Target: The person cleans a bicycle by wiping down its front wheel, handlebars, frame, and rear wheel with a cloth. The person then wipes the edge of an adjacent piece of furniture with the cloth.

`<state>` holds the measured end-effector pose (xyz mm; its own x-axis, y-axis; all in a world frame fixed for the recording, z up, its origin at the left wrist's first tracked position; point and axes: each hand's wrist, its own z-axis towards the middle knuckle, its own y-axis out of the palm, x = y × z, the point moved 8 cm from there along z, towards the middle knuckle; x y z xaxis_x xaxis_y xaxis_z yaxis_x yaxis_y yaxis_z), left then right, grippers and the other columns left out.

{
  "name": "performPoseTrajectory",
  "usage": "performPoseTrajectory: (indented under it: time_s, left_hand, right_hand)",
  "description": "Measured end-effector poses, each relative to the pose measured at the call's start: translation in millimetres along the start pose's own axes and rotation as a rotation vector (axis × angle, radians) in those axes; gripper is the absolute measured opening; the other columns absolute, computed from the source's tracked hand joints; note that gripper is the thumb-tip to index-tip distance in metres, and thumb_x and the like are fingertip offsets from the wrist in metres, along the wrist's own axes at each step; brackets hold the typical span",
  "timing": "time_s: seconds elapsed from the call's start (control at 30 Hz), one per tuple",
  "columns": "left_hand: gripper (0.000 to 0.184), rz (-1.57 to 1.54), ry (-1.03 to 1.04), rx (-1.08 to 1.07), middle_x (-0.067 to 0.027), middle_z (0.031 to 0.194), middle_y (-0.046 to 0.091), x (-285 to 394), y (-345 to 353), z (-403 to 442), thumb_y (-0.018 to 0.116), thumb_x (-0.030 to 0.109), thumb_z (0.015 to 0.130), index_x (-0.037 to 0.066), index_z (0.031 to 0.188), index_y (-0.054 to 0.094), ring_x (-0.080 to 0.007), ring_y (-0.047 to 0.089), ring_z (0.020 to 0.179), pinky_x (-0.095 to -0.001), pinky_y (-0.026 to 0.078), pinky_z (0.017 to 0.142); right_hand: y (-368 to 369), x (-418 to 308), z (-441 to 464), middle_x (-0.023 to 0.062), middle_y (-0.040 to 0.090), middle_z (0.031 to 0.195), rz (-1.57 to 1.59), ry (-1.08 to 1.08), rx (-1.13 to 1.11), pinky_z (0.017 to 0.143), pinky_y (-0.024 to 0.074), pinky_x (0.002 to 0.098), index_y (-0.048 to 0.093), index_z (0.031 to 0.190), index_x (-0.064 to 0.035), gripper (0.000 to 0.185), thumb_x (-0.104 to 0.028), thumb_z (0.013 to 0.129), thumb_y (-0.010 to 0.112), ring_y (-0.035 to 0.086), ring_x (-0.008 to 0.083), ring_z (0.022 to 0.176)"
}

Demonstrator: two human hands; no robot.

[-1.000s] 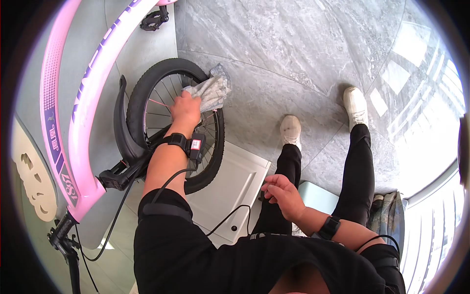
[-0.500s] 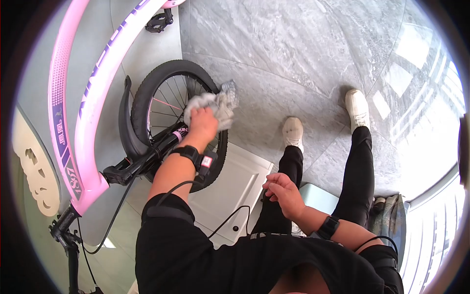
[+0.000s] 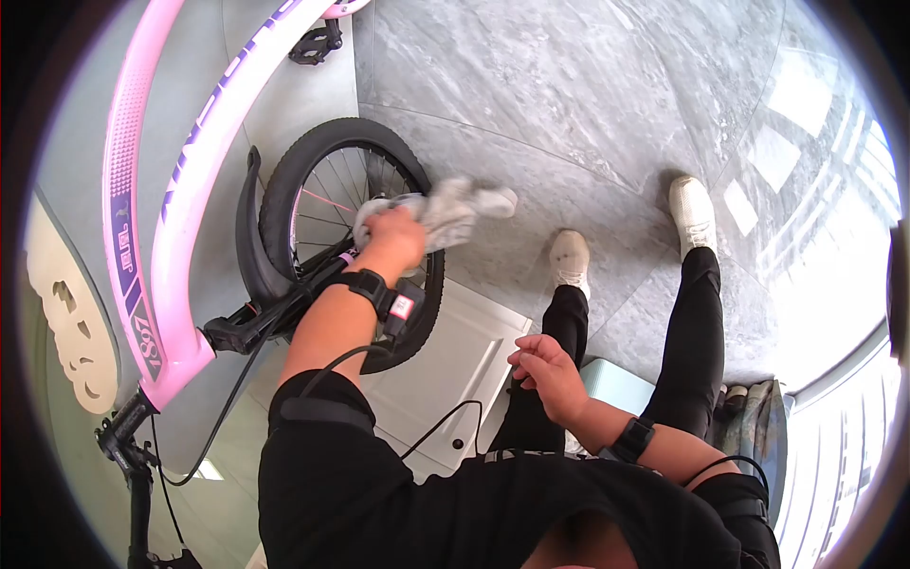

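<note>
My left hand is closed around a crumpled grey-white cloth at the hub side of a bicycle wheel. The cloth's loose end swings out to the right, past the black knobbly tyre, over the floor. Part of the spokes and the fork lies hidden behind my hand and the cloth. My right hand hovers before my body with loosely bent fingers and holds nothing. The bicycle's pink frame with purple lettering rises at the left, and a black mudguard curves beside the tyre.
A white panelled door-like board lies below the wheel. My white shoes stand on grey marbled tiles. A light blue box sits near my legs. The handlebar is at lower left, and a pedal at the top.
The cloth's free end has swung out to the right and stretched, while my left hand keeps its hold near the wheel. The bicycle appears slightly shifted right in view. My right hand stays put.
</note>
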<state>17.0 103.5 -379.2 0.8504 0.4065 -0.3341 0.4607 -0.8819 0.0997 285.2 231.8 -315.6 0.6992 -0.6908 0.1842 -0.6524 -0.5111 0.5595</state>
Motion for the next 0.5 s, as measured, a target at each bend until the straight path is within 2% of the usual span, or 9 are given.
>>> performPoseTrajectory:
  time_s: [0.07, 0.27, 0.37, 0.5]
  left_hand:
    - [0.041, 0.024, -0.059, -0.088, -0.0146, 0.134, 0.044, -15, 5, -1, 0.064, 0.019, 0.081, 0.015, 0.121, 0.062, -0.0343, 0.045, 0.125, -0.0549, 0.044, 0.094]
    - [0.057, -0.097, -0.119, -0.096, -0.0169, 0.143, 0.031, -16, 3, 12, 0.065, 0.021, 0.081, 0.018, 0.136, 0.049, -0.0433, 0.038, 0.129, -0.0644, 0.038, 0.099]
    - [0.053, -0.187, -0.188, -0.083, -0.0144, 0.141, 0.033, -17, -2, 15, 0.062, 0.019, 0.082, 0.019, 0.134, 0.050, -0.0421, 0.040, 0.127, -0.0644, 0.042, 0.095]
    - [0.052, -0.123, -0.176, -0.135, -0.0133, 0.141, 0.034, -8, 11, 22, 0.063, 0.020, 0.082, 0.021, 0.133, 0.052, -0.0416, 0.041, 0.127, -0.0636, 0.043, 0.095]
  right_hand:
    - [1, -2, 0, 0.0020, 0.063, 0.097, -0.017, 0.011, -0.020, 0.069, 0.0440, 0.0245, 0.053, 0.115, -0.0072, 0.026, -0.015, 0.090, 0.053, 0.055, 0.0095, 0.080]
    - [0, -3, -2, 0.0020, 0.062, 0.098, 0.006, 0.016, -0.020, 0.070, 0.0438, 0.0238, 0.052, 0.114, -0.0081, 0.025, -0.015, 0.090, 0.053, 0.055, 0.0088, 0.080]
    - [-3, -4, -2, 0.0022, 0.063, 0.097, 0.018, 0.003, -0.013, 0.069, 0.0437, 0.0249, 0.053, 0.115, -0.0065, 0.027, -0.015, 0.090, 0.053, 0.055, 0.0098, 0.079]
    - [-6, -8, -5, 0.0026, 0.064, 0.097, 0.023, -0.009, -0.012, 0.069, 0.0439, 0.0259, 0.053, 0.116, -0.0056, 0.028, -0.015, 0.090, 0.053, 0.056, 0.0105, 0.080]
